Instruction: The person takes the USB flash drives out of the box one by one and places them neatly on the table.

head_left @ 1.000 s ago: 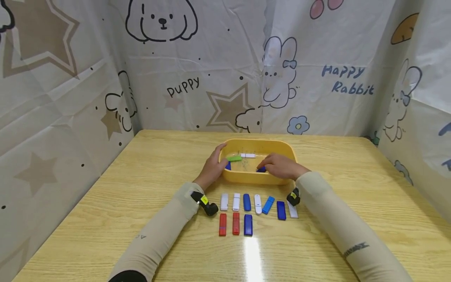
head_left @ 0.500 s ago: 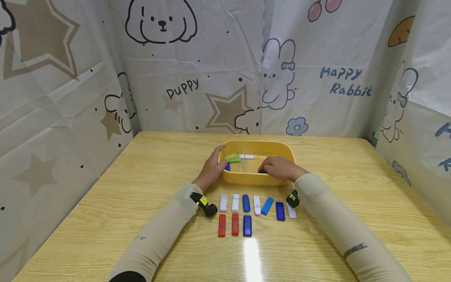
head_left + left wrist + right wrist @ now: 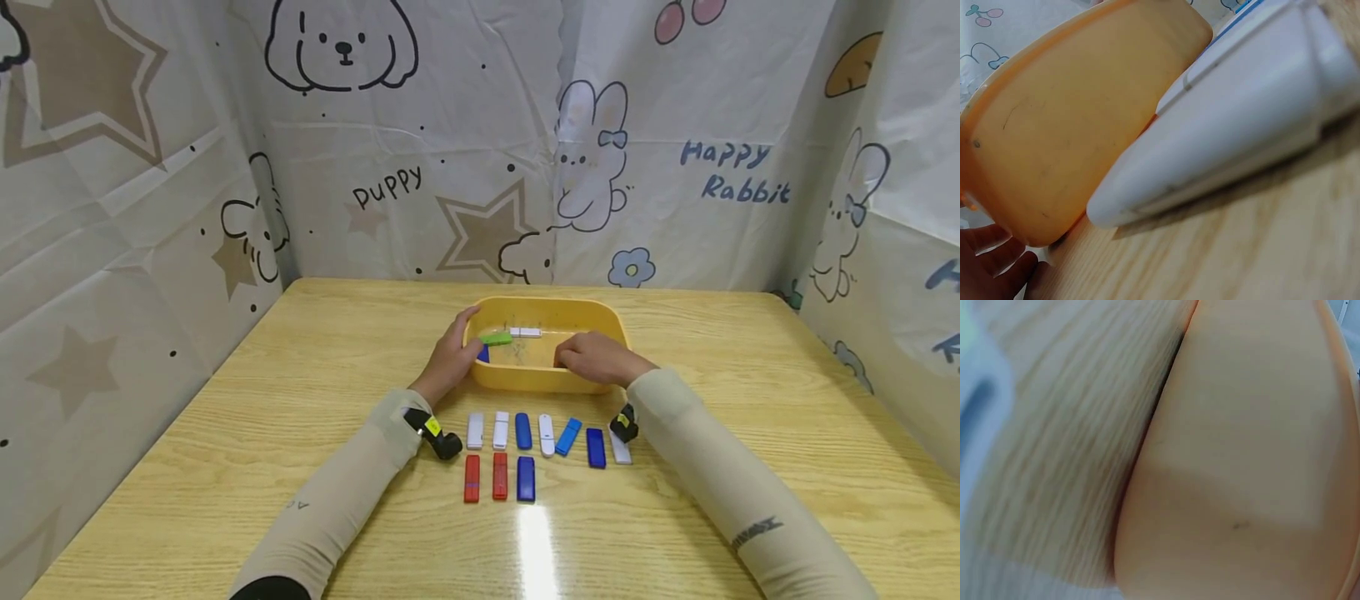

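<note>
My left hand (image 3: 452,357) grips the left end of a yellow plastic basin (image 3: 525,381), thumb over the rim and fingers along the outside. In the left wrist view its fingers (image 3: 997,265) lie against the basin's lower corner. My right hand (image 3: 600,358) reaches over the near rim into the basin, fingers bent down to its floor. Its fingertips are hidden, so I cannot tell what they hold. Inside the basin lie a green USB stick (image 3: 497,339), a white USB stick (image 3: 527,332) and a blue USB stick (image 3: 483,354) by my left thumb.
In front of the basin, several white and blue USB sticks form a row, including a white one (image 3: 476,431) and a dark blue one (image 3: 596,448). A nearer row has two red sticks (image 3: 472,479) and a blue one (image 3: 527,479). Printed curtains (image 3: 390,233) surround the wooden table (image 3: 360,333).
The blue USB stick under my right fingertips has gone out of sight as those fingers bent further inward. My left hand and the basin stay in place.
</note>
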### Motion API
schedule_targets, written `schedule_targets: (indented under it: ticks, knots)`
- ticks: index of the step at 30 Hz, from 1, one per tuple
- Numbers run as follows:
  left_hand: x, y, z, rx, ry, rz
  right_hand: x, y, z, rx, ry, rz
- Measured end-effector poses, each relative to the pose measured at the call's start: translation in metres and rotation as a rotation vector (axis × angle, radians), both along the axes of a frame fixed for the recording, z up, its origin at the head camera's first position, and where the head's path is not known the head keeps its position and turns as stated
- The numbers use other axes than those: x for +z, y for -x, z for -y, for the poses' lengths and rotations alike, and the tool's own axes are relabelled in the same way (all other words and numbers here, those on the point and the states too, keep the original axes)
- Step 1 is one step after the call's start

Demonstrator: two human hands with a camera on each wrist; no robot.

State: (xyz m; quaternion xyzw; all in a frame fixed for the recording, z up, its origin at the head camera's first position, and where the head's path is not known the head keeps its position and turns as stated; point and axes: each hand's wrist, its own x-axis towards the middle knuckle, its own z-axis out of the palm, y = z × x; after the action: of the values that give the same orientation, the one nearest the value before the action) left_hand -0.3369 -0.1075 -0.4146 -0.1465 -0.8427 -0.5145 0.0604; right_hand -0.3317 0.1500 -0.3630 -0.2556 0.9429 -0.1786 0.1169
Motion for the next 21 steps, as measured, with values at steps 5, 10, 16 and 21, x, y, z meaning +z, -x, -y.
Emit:
schedule_targets:
  ticks: [5, 10, 16, 21]
  knots:
    - [-0.0001, -0.0006, 0.0005, -0.006, -0.008, 0.003, -0.0021, 0.0001, 0.0011, 0.016, -0.018, 0.008]
    - [-0.0004, -0.0005, 0.0009, -0.005, 0.000, 0.000, -0.0018, -0.0023, 0.0019, -0.028, -0.023, 0.043]
    - [-0.0001, -0.0005, 0.0002, -0.003, 0.001, 0.001, -0.0009, -0.0025, 0.0010, -0.020, 0.002, 0.055]
    - [0.0000, -0.0002, -0.0001, -0.007, -0.005, -0.003, -0.0003, -0.0021, 0.0003, -0.003, 0.054, 0.058]
